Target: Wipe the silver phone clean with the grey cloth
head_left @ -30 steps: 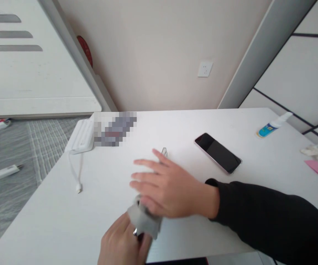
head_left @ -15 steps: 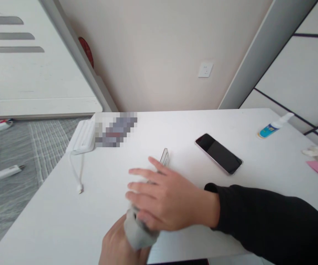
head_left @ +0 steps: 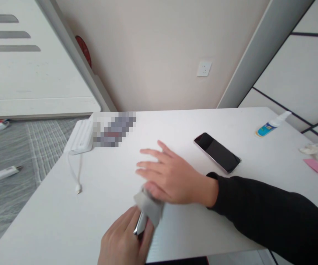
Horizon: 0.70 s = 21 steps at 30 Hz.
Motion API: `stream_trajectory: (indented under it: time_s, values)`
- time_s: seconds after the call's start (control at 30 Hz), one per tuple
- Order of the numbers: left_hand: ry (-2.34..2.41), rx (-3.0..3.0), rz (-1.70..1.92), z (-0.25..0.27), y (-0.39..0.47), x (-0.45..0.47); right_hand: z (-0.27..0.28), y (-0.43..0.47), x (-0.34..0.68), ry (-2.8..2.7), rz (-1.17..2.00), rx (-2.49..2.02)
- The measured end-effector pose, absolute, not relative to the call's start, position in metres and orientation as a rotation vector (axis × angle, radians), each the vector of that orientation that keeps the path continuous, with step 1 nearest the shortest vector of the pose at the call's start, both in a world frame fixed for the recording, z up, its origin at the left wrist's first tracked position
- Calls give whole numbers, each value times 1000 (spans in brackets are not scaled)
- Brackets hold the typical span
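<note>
My left hand [head_left: 122, 235], closed, grips a phone [head_left: 140, 223] near the table's front edge. The phone is seen nearly edge-on, and only its shiny lower edge shows; the rest is hidden by the cloth and my right hand. A light grey cloth [head_left: 151, 207] lies against the phone just above my left hand. My right hand [head_left: 172, 175] presses the cloth with its thumb side, its other fingers spread out to the left over the phone. A second phone [head_left: 217, 152], dark screen up, lies on the white table [head_left: 111, 180] beyond my right wrist.
A white power bank [head_left: 81, 136] with a short white cable [head_left: 78, 187] sits at the left edge, beside a blurred-out item [head_left: 114, 129]. On the right are a spray bottle [head_left: 272, 125], a crumpled white tissue [head_left: 317, 151] and a pink slip [head_left: 315, 166].
My right hand and the cloth have slid up and away along the phone, uncovering its lower edge by my left hand. My left hand has barely moved.
</note>
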State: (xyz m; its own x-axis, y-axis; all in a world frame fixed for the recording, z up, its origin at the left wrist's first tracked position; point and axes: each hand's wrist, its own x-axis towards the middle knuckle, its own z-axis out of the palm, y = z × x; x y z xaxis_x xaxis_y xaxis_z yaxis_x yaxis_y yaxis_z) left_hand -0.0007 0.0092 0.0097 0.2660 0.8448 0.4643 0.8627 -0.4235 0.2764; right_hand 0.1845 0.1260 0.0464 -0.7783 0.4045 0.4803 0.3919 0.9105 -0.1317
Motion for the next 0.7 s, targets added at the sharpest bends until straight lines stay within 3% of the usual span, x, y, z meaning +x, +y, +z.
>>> stream_trajectory:
  time_s: [0.17,0.43,0.7]
  values:
    - [-1744,-2492,-853,12,8,3,46,147,197,-2489,68,-772]
    - [-1614,-2433,-957,4,6,-5,44,97,168,-2573,84,-375]
    - [-1730,-2494,-835,12,7,4,41,145,196,-2448,104,-763]
